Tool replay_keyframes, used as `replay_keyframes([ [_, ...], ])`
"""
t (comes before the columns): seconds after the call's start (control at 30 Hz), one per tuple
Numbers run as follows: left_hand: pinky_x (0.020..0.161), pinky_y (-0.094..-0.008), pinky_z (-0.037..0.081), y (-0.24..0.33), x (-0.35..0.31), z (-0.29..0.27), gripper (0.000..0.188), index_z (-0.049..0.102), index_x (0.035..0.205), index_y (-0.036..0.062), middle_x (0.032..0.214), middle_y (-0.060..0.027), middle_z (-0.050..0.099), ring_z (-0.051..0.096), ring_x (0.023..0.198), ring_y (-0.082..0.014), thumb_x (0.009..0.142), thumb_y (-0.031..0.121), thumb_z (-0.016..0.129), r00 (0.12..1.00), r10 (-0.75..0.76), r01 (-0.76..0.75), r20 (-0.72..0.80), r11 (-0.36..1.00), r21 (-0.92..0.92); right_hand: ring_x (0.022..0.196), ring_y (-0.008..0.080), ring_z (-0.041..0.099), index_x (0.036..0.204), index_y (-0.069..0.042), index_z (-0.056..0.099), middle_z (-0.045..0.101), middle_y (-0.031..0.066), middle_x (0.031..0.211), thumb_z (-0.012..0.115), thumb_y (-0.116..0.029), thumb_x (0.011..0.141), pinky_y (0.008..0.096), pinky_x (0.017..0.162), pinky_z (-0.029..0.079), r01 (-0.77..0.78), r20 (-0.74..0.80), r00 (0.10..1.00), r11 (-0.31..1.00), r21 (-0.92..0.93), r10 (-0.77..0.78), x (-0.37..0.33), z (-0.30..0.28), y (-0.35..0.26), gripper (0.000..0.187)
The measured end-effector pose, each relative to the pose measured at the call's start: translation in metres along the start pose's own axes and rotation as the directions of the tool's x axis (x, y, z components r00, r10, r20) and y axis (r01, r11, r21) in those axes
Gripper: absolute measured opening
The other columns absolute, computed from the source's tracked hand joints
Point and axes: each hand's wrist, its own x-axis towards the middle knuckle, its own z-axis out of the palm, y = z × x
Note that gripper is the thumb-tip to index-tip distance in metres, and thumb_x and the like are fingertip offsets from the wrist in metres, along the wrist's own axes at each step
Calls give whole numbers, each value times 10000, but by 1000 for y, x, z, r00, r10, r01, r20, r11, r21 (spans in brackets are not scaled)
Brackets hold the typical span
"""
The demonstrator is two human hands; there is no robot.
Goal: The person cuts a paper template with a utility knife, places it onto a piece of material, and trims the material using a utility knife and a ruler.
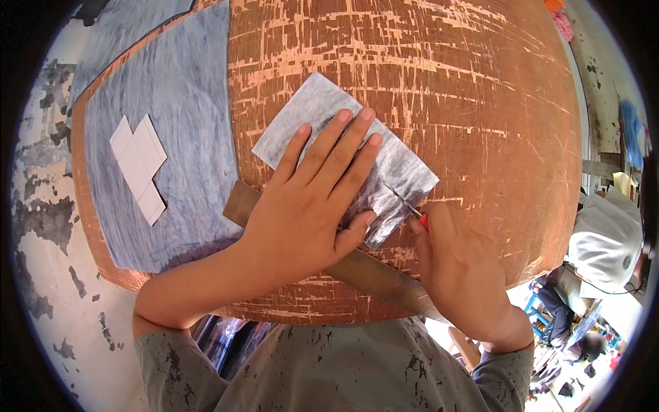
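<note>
1. The left hand (312,206) lies flat with fingers spread on a grey, fibrous sheet of fabric (405,168), pressing it down onto the table (439,75); its grip is fully open, palm down, closed round nothing.
2. Beneath that palm runs a long brown straightedge (374,275), lying at a slant from the left of the wrist down toward the right forearm; the hand bears on both the straightedge and the sheet.
3. The right hand (460,271) is curled tight round a small cutting knife (412,208) with a red handle; the thin metal blade points up and left, its tip touching the fabric sheet near its lower right edge, just beside the left thumb.
4. The fabric piece sits tilted near the middle of the table, its lower edge crossing the straightedge.
5. The table is a worn orange-brown board, thick with pale cut marks and scratches.
6. To the left a large grey fabric layer (182,110) covers part of the table; on it rests a small cluster of white cut rectangles (141,165), overlapping, well apart from both hands.
7. I see no containers on the table; at the far right another person (604,240) in a light garment sits beyond the table edge.
</note>
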Motion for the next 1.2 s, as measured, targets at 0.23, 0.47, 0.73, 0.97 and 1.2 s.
replay_keyframes([
  [0.23,1350,-609,179,-2,-1,0,789,391,1685,-23,1805,-235,305,284,1675,-427,1049,394,601,1000,-2,2,1,1000,-17,699,396,717,1059,-57,530,651,174,911,610,-212,1119,491,584,575,-2,65,998,997,-81,7,3,-3,0,184],
  [0.47,1351,-605,174,-2,-2,2,797,387,1692,-16,1806,-230,306,285,1676,-420,1044,395,605,1000,-2,2,-7,1000,-7,715,432,709,1067,-44,525,648,201,918,598,-195,1118,523,606,572,-16,85,996,999,-34,18,4,-4,-1,175],
  [0.73,1350,-606,172,-2,-2,2,804,384,1696,-14,1808,-232,302,285,1677,-418,1044,401,604,1000,1,-1,-7,1000,-10,729,432,712,1055,-44,527,649,203,918,606,-189,1113,526,617,572,-28,87,996,999,-38,31,5,-5,-1,175],
  [0.97,1349,-610,176,-2,-2,2,803,385,1694,-19,1807,-234,303,289,1674,-419,1049,409,599,1000,1,-1,-7,1000,-1,722,423,711,1045,-47,528,648,194,895,616,-187,1108,520,613,569,-11,79,997,998,-57,16,5,-5,-2,177],
  [1.2,1346,-615,181,-3,-2,2,807,384,1695,-19,1806,-236,303,290,1672,-425,1045,407,603,1000,5,-5,-8,1000,-5,714,430,703,1039,-42,529,649,197,900,613,-189,1113,523,613,565,-7,69,998,999,-39,10,6,-5,-1,184],
])
